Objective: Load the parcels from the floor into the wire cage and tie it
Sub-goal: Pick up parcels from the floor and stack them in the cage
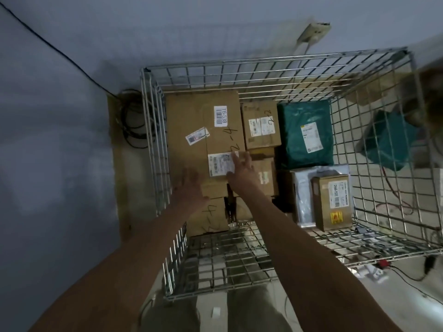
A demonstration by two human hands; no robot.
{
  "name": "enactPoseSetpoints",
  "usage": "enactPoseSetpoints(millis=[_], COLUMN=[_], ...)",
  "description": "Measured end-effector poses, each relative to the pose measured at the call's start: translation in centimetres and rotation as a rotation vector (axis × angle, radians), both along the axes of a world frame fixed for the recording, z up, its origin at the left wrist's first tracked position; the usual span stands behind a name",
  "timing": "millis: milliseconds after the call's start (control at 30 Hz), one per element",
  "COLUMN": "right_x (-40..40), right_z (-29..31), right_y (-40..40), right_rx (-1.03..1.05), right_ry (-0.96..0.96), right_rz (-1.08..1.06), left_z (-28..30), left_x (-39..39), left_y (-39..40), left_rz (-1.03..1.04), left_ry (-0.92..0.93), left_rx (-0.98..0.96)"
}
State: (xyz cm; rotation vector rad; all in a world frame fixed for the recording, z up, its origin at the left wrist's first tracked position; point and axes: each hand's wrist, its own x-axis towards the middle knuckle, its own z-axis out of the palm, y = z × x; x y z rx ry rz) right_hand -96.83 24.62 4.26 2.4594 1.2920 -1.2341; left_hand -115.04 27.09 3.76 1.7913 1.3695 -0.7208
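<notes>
The wire cage (153,111) stands open-topped below me in a corner. Inside lie several parcels: a large cardboard box (189,116) at the left, a small carton (260,124), a teal mailer bag (306,133), a grey bag (303,195) and a small labelled box (332,202). A narrow box with a white label (219,164) lies on the large box. My right hand (241,170) rests on its right side with fingers straight. My left hand (189,188), blurred, is spread at its left side.
Another teal bag (390,140) lies on the tiled floor outside the cage's right wall. Black cables (131,121) coil in the corner at the left. A wall socket (314,32) sits above the cage. Red wires and a plug (384,263) lie at the front right.
</notes>
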Motion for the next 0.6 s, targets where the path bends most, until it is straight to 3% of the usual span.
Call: enactPoseSetpoints(millis=[100, 233, 333, 533, 600], right_x=[0.4, 2.6, 5.6, 14.1, 17.6], right_z=[-0.4, 1.0, 3.4, 12.6, 17.0], right_y=[0.5, 0.8, 0.3, -6.2, -9.0], right_rx=[-0.075, -0.055, -0.043, 0.079, 0.095], right_ry=[-0.055, -0.025, -0.047, -0.056, -0.109], right_rz=[0.075, 0.263, 0.267, 0.322, 0.254], left_z=[0.7, 2.7, 6.1, 15.1, 19.1], left_x=[-0.1, 0.2, 1.3, 7.4, 11.6], left_y=[-0.7, 1.6, 2.9, -0.6, -2.2], left_rz=[-0.003, 0.022, 0.108, 0.046, -0.021], left_ry=[0.011, 0.036, 0.032, -0.102, -0.151], left_rx=[0.08, -0.04, 0.007, 0.035, 0.011])
